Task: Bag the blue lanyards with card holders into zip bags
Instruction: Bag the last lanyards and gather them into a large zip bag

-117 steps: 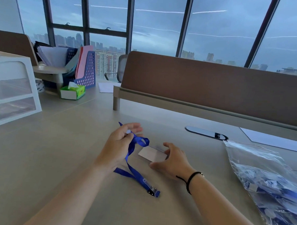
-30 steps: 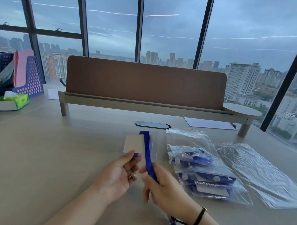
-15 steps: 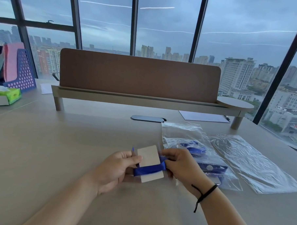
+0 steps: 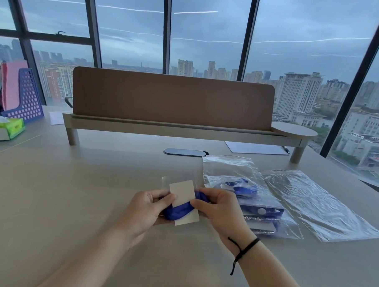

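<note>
Blue lanyard wound round card holder, left hand and right hand fingers pinching it, filled bag beside, above desk.

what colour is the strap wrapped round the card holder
Blue lanyard strap, wound around the clear card holder; head view.

I am seated in a high-rise office: beyond the desk divider rise floor-to-ceiling windows over city towers, and left of it stands a file rack.
</note>
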A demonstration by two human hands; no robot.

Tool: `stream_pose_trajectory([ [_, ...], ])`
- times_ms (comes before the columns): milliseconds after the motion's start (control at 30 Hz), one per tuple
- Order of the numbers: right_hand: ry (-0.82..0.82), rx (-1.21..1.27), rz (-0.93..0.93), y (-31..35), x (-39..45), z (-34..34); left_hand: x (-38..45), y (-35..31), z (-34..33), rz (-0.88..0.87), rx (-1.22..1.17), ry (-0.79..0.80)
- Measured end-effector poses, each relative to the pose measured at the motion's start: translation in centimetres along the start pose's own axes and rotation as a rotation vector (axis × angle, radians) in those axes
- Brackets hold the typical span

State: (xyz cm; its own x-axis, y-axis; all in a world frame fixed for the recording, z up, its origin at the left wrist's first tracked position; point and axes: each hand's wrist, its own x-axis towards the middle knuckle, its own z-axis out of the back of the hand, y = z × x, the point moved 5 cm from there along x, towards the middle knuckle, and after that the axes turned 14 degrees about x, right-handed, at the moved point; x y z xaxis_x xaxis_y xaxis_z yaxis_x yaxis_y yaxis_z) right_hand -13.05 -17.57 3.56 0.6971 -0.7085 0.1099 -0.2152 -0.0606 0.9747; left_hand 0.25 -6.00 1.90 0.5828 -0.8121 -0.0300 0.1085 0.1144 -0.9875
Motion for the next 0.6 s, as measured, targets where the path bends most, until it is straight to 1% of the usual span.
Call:
stream_pose_trajectory([
  [100, -0.009, 0.002, 0.013, 0.3, -0.2, 0.2, -0.3, -0.4, -1.0, 0.006, -0.014, 0.098],
  [167, -0.033, 0.000, 0.002, 0.6, -0.1, 0.6, -0.4, -0.8, -1.6, -0.007, 0.033, 0.149],
  [233, -0.052, 0.001, -0.005, 1.1, -0.1, 1.0, -0.3, -1.5, -1.9, -0.029, 0.098, 0.125],
  [333, -0.063, 0.040, 0.016, 2.1, -0.3, 1.9, 0.2, -2.7, -2.6, -0.050, 0.103, 0.083],
  [433, -0.126, 0.084, 0.016, 3.1, -0.7, 3.7, 0.7, -4.0, -4.3, -0.089, 0.114, 0.098],
  [600, -0.230, 0.056, 0.075, 5.1, -0.9, 7.8, 2.4, -5.9, -9.3, -0.098, 0.077, 0.128],
])
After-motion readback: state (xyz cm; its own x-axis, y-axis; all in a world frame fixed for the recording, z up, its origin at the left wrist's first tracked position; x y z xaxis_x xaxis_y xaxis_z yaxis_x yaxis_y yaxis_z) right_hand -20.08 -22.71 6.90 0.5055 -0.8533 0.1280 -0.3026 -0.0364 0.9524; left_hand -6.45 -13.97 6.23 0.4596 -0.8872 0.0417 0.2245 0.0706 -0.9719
